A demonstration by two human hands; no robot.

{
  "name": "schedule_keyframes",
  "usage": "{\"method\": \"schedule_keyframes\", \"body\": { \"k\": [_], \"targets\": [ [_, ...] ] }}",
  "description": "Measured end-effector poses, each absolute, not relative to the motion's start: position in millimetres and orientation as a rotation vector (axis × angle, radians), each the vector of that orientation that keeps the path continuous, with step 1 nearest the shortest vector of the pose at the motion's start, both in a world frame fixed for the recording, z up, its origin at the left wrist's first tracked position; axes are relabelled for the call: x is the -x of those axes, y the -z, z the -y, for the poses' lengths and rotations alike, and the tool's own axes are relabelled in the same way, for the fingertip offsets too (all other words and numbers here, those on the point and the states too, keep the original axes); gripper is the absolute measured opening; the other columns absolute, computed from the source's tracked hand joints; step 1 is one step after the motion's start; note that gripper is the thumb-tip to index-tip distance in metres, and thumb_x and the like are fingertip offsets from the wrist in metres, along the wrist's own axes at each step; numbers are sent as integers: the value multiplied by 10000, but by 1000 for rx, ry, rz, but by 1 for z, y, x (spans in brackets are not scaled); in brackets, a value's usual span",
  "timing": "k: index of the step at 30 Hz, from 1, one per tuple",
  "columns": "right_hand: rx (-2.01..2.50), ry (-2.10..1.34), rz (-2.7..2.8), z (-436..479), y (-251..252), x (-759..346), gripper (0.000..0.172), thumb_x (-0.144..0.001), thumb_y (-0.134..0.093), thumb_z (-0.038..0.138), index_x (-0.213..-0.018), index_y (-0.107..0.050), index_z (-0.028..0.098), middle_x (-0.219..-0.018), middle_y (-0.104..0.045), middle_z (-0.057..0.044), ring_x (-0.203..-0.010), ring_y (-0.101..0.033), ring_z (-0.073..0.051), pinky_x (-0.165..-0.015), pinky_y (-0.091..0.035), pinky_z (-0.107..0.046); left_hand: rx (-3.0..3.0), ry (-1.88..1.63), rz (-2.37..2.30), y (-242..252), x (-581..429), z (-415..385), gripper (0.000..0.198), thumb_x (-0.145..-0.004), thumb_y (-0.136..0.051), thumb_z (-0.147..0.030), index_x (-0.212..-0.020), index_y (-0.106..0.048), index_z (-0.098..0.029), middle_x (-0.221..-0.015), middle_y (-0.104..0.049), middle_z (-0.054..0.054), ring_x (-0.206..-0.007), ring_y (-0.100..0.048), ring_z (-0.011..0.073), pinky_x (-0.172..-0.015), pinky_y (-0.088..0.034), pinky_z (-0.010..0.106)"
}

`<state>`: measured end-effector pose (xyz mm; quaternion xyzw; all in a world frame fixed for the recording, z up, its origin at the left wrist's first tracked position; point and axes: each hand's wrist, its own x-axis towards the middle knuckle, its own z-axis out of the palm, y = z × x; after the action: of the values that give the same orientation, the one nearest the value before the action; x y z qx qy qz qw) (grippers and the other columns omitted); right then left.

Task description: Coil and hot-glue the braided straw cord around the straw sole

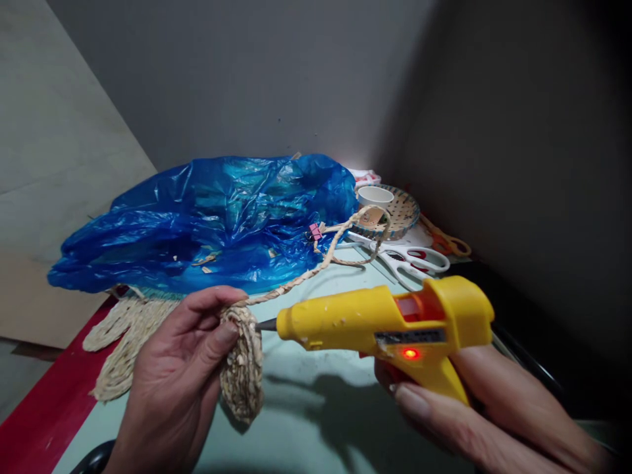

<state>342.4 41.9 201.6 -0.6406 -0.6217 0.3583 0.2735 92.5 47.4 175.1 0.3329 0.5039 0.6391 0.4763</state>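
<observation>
My left hand [180,368] pinches a coiled piece of braided straw cord [243,375] by its upper end, thumb in front. From the top of the coil a loose length of the twisted cord [301,282] runs back to the right and loops near the basket. My right hand [459,408] is wrapped round the handle of a yellow hot glue gun [345,319], whose red light is lit. The gun's dark metal nozzle [266,325] points left and meets the upper right side of the coil. Whether glue is coming out cannot be made out.
A crumpled blue plastic bag [222,217] lies across the back. More flat coiled straw pieces [126,349] lie at left. A pink binder clip [315,232], white-handled scissors [409,260], a woven basket [407,214] with a white cup [375,196], and orange-handled scissors [451,243] sit behind, towards the right.
</observation>
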Motion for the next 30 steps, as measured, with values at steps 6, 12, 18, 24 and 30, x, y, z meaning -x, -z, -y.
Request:
{"method": "schedule_keyframes", "body": {
  "k": [6,12,18,24,30],
  "targets": [
    [1787,-1077,1570,-39,-203,-338,399,-581,-652,794,-771,-765,462,-793,-755,34,-826,-685,-285,-715,-632,-293,-814,-1569,-1207,-177,-94,-50,267,-676,-884,-274,-914,-762,-280,-770,-740,-17,-655,-676,121,-596,-586,150],
    [1811,-1132,1541,-38,-204,-337,404,-597,-633,800,-788,-751,465,-811,-744,35,-881,-670,-291,-725,-618,-296,-819,-1562,-1173,-177,-92,-50,258,-682,-881,-260,-912,-764,-269,-777,-733,-10,-629,-668,112,-582,-585,153],
    [1855,-1142,1553,-35,-205,-338,415,-591,-637,795,-798,-738,450,-841,-725,20,-923,-666,-316,-685,-616,-315,-788,-1573,-1208,-178,-94,-49,317,-630,-913,-316,-907,-763,-280,-759,-736,-4,-629,-673,116,-553,-576,153],
    [1843,-1127,1572,-35,-200,-340,375,-604,-633,790,-753,-722,458,-745,-668,8,-758,-658,-287,-602,-614,-331,-732,-1619,-1259,-178,-98,-52,373,-561,-941,-349,-883,-767,-279,-738,-729,13,-611,-665,123,-539,-573,159],
    [1821,-1034,1636,-35,-200,-339,438,-592,-596,868,-730,-715,469,-688,-652,15,-650,-649,-261,-531,-614,-316,-731,-1627,-1263,-179,-99,-54,366,-553,-942,-344,-871,-772,-286,-734,-731,17,-614,-678,130,-553,-587,169]
  ]
}}
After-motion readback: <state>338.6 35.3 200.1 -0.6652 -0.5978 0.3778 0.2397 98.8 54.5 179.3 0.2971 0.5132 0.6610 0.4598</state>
